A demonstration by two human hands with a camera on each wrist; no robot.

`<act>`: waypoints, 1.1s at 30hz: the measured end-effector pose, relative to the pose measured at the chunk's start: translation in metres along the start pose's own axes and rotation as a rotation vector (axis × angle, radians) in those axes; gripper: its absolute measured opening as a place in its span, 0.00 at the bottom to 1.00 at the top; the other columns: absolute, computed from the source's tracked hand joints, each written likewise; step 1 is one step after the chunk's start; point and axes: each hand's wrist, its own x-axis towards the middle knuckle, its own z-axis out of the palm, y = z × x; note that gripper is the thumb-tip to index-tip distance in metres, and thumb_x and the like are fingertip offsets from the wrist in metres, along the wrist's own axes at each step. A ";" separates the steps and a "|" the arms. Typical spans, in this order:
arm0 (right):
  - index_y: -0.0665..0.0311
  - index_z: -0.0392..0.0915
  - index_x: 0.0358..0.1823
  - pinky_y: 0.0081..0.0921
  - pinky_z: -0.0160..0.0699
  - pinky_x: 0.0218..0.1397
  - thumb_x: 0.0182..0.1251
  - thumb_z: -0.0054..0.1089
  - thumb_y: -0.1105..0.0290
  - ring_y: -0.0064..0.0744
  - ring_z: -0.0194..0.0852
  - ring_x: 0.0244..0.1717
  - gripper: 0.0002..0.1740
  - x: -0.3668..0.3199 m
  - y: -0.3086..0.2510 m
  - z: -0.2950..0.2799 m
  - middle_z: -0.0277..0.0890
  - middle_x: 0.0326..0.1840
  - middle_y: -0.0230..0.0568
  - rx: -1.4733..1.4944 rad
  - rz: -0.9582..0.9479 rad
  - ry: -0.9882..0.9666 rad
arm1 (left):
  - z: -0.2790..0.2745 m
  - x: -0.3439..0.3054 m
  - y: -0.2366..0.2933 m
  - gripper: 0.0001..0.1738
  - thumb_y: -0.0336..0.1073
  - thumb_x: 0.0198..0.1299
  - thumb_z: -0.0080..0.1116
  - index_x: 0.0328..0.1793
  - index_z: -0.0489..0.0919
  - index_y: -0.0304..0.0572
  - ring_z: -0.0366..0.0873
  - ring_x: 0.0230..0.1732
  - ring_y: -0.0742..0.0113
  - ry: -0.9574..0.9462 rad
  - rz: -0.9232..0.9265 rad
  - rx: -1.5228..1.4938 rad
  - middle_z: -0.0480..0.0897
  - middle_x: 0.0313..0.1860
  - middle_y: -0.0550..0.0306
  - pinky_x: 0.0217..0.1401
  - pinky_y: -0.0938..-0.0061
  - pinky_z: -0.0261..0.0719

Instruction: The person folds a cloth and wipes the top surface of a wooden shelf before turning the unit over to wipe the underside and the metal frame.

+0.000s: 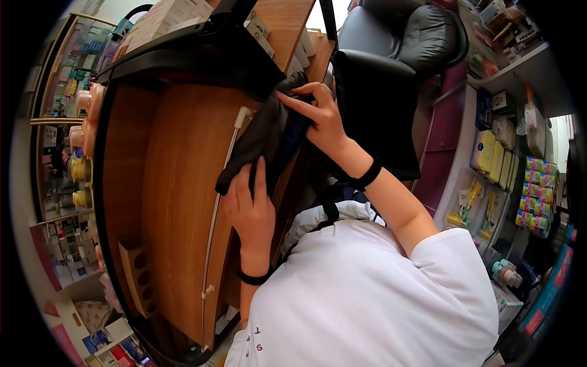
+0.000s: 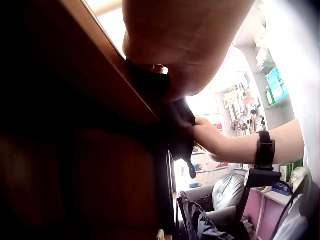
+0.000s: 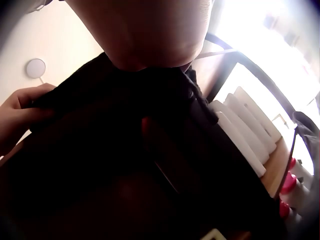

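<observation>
We judge the dark cloth (image 1: 255, 137) light, soft and best held at its ends, where our left hand (image 1: 251, 214) and right hand (image 1: 325, 121) grip it with their fingers

A black armchair (image 1: 427, 41) stands beside a purple panel (image 1: 445, 137), stocked white shelves (image 1: 509, 65) lining the head view's right and a gold-edged display cabinet (image 1: 61, 121) its left, while bright light (image 3: 265, 30) washes out the right wrist view's upper right
</observation>
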 end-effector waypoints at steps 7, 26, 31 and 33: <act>0.49 0.91 0.64 0.37 0.85 0.58 0.44 0.65 0.89 0.46 0.80 0.57 0.42 0.021 -0.038 -0.024 0.77 0.53 0.41 0.139 0.022 -0.055 | 0.001 -0.007 0.001 0.36 0.17 0.57 0.61 0.73 0.87 0.50 0.79 0.65 0.49 0.004 -0.045 -0.056 0.82 0.68 0.52 0.67 0.55 0.77; 0.38 0.86 0.70 0.39 0.89 0.47 0.56 0.71 0.74 0.45 0.85 0.45 0.37 0.026 -0.078 -0.023 0.76 0.41 0.42 -0.283 0.287 -0.373 | 0.000 -0.025 0.003 0.35 0.18 0.52 0.61 0.70 0.88 0.45 0.81 0.63 0.46 0.105 -0.124 -0.062 0.82 0.66 0.49 0.64 0.54 0.80; 0.39 0.85 0.72 0.41 0.89 0.50 0.57 0.69 0.75 0.46 0.86 0.46 0.38 0.014 -0.068 -0.038 0.76 0.42 0.42 -0.289 0.274 -0.369 | 0.000 -0.016 0.004 0.35 0.17 0.53 0.61 0.70 0.87 0.44 0.82 0.64 0.46 0.125 -0.104 -0.105 0.82 0.66 0.48 0.63 0.54 0.83; 0.42 0.85 0.73 0.41 0.88 0.50 0.58 0.66 0.77 0.48 0.84 0.45 0.38 0.004 -0.047 -0.047 0.77 0.42 0.43 -0.265 0.411 -0.492 | 0.001 -0.011 0.004 0.34 0.16 0.55 0.60 0.71 0.87 0.44 0.83 0.64 0.45 0.072 -0.088 -0.164 0.83 0.68 0.49 0.64 0.54 0.84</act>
